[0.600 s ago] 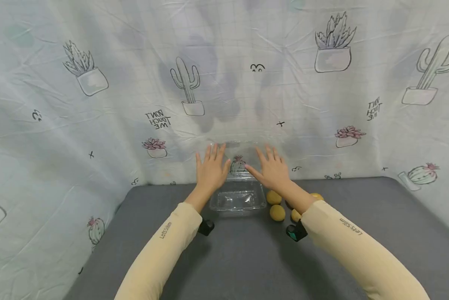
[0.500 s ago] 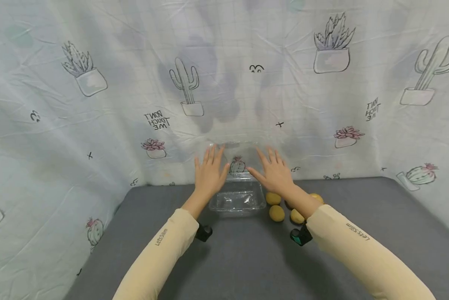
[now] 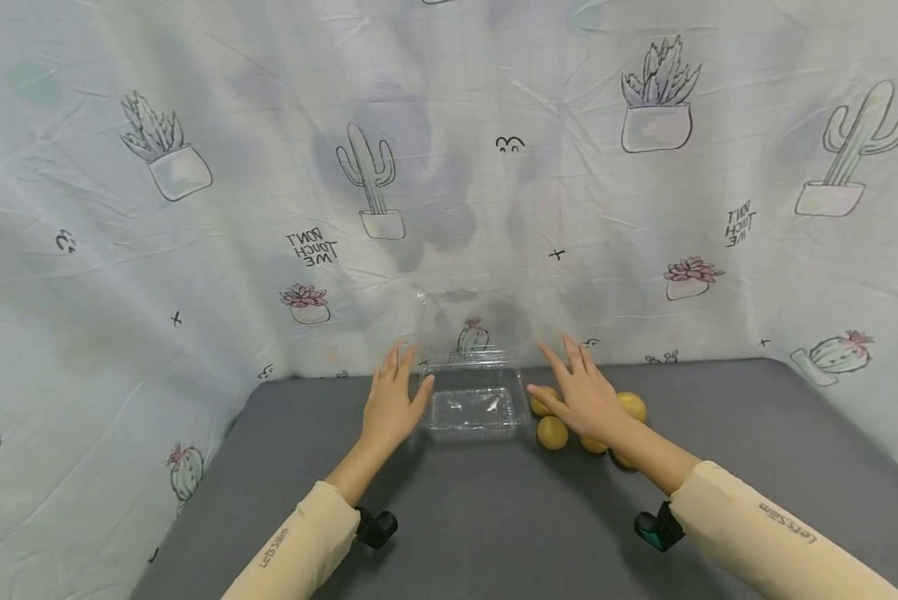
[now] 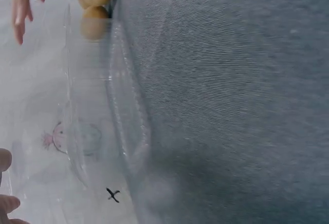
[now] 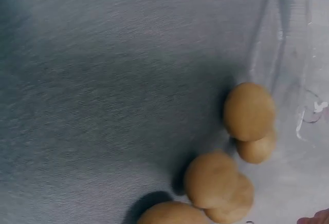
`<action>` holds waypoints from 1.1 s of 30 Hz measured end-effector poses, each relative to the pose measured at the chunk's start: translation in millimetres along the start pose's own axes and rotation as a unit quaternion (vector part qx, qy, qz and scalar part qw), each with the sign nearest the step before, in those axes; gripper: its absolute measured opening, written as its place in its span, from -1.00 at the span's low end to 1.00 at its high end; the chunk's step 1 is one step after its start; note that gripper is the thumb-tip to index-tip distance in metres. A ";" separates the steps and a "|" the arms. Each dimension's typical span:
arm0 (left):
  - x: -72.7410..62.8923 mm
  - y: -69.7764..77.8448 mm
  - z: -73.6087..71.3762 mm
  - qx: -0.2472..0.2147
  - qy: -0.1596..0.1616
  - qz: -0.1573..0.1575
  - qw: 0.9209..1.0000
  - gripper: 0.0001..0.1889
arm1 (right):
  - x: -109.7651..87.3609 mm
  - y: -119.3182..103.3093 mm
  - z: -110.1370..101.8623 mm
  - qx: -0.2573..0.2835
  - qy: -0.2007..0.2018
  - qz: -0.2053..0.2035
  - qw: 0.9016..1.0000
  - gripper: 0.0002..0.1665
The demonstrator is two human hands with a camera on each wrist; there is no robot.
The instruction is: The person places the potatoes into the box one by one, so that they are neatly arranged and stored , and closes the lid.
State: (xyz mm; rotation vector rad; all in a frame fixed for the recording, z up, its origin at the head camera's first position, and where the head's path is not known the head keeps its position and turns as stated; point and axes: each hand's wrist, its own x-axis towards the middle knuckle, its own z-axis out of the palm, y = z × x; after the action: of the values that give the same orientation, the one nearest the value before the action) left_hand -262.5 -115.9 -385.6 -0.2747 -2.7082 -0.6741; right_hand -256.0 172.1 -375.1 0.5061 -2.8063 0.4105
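A clear plastic clamshell box [image 3: 473,408] sits at the back of the table, its lid [image 3: 494,321] standing up against the patterned curtain. My left hand [image 3: 391,407] hovers just left of the box with straight, spread fingers, holding nothing. On the other side, my right hand [image 3: 587,402] is over a group of yellow round fruits [image 3: 552,433], also spread and holding nothing. The right wrist view shows several of these fruits [image 5: 249,112] beside the box; their exact kind is unclear. Only fingertips [image 4: 9,203] of the left hand show in the left wrist view.
The grey cloth-covered table [image 3: 479,525] stretches forward and to both sides. A white curtain [image 3: 464,200] with cactus drawings hangs directly behind the box. Another fruit [image 3: 632,407] lies to the right, partly behind the right hand.
Both hands have drawn back from the raised lid, toward the person and outward, left and right. The lid stays upright. More of the fruits now show past the right forearm.
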 end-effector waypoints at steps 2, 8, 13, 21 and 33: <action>-3.5 -3.6 0.0 -0.027 -0.008 -0.014 1.000 -0.31 | -4.1 3.8 2.2 0.007 0.000 0.001 1.000 -0.14; -8.1 -9.4 0.0 -0.046 -0.011 -0.035 0.998 -0.28 | -7.7 7.1 7.1 0.043 -0.020 0.012 0.999 -0.14; -8.1 -12.6 4.6 -0.062 0.010 -0.036 0.997 -0.34 | -6.8 6.5 9.8 0.086 -0.030 -0.002 0.996 -0.17; -8.3 -14.9 14.2 -0.096 -0.001 -0.057 0.994 -0.45 | -0.8 8.2 18.7 0.084 -0.022 -0.010 0.996 -0.32; -7.6 -22.4 26.9 -0.174 0.037 -0.119 0.977 -0.57 | 8.5 8.0 22.3 0.058 -0.064 0.014 0.996 -0.32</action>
State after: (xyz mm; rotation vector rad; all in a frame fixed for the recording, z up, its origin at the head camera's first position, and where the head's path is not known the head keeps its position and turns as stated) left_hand -268.7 -123.2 -420.0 -0.0038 -2.5618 -1.2058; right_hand -271.2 169.7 -395.0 0.5352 -2.9279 0.5704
